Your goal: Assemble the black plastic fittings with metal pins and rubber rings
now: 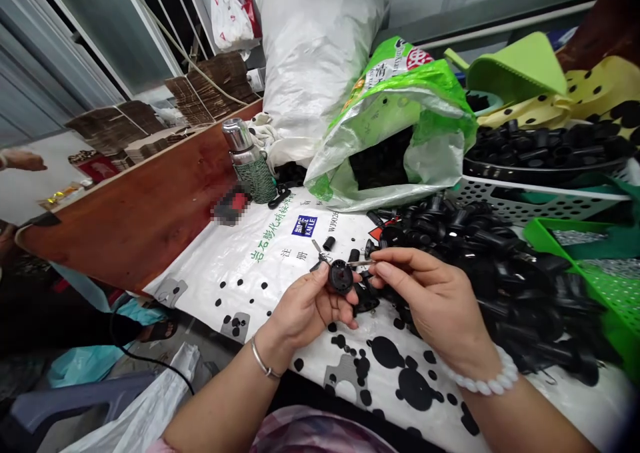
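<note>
A round black plastic part (341, 277) with holes in its face is pinched between the thumb and fingers of my left hand (307, 300). My right hand (430, 296) grips a thin metal piece (361, 263) between thumb and fingertips. Its tip points left, at the upper right edge of the round part; whether they touch I cannot tell. Just beyond my left hand lie a small black cylinder (329, 243) and a thin blade-like tool (317, 248). A large heap of loose black plastic parts (480, 240) spreads to the right, partly behind my right hand.
A green-and-clear plastic bag (330, 166) holding black parts stands open behind the heap. At the right are a white perforated basket (505, 193) and a green basket (555, 246). A steel flask (250, 163) stands by the red-brown board (130, 206). Another person's hand (25, 160) shows far left.
</note>
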Available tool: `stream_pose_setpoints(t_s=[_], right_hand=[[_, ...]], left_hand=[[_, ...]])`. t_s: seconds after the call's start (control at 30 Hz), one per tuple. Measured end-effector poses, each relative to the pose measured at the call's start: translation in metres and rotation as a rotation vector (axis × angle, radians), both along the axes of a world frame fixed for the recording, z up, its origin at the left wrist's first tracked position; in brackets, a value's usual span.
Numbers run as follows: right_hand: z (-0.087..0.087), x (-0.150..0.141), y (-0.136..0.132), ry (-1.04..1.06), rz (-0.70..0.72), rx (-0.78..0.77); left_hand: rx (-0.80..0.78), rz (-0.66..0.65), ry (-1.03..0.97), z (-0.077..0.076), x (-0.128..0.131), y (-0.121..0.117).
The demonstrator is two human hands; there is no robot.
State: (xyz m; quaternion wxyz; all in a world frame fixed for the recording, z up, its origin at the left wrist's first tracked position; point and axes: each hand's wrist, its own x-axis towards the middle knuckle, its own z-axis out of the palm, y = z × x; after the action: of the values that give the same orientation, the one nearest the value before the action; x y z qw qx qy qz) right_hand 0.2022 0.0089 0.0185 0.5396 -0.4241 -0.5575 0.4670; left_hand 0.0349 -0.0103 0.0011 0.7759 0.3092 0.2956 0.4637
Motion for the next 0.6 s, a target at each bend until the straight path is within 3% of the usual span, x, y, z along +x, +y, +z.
stream_pose_setpoints(t_s=[0.33,0.5,0.6], right_hand=[[0.0005,-0.0011,-0.0072,-0.162,0.043,0.223],[-0.0041,-0.0035,-0.0078,-0.289,0.004,0.326],[-0.0041,-0.0057,-0.0095,-0.356,0.001,0.409]], left_hand=[[0.025,0.035,-0.075,-0.0064,-0.0025,-0.0015],[0.096,0.092,0.041,-0.0044,-0.0032,-0.0024],[0.184,0.193,0.181,-0.0028,-0.0058,-0.0033]])
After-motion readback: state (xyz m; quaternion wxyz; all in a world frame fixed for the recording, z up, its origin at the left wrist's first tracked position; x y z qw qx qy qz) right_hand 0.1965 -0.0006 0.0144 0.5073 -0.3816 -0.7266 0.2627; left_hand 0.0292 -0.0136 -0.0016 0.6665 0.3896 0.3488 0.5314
